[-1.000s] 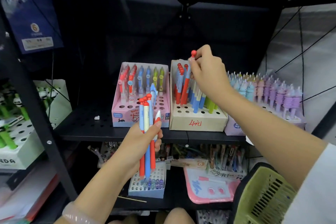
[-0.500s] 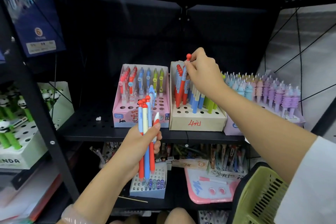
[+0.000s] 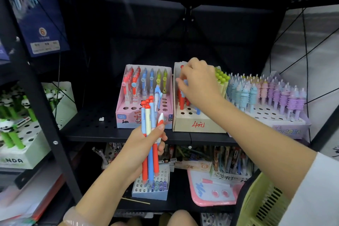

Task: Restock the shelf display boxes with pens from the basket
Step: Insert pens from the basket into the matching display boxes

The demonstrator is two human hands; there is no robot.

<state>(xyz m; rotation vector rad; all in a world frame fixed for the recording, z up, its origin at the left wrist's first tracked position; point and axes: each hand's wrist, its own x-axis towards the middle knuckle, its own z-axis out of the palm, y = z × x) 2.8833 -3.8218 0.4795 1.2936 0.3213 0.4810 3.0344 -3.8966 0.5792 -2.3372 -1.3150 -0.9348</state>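
From the head view, the person's right hand [image 3: 199, 83] is reaching into the plain brown cardboard display box marked in red [image 3: 199, 124] on the black perforated metal shelf [image 3: 88, 128], its fingers curling down among the red and blue pens standing there [image 3: 182, 100]; motion blur is hiding whether they are pinching a pen, so that cannot be told. The left hand [image 3: 145, 145] is gripping a bundle of red, blue and cream pens [image 3: 151, 134] upright in front of the shelf edge, thumb pressing across the barrels. Just beside the brown box on its left, the pink cardboard display box [image 3: 145, 117] is holding pens only in its back rows, with several front holes standing bare, and the brown box is also showing open holes near its front. The yellow-green plastic basket [image 3: 264, 205] is sitting at the lower right, its contents out of sight. Judging from this, the restocking seems to be midway: some pens are seated, the bundle in hand is waiting to be placed, and empty holes are remaining in both boxes.
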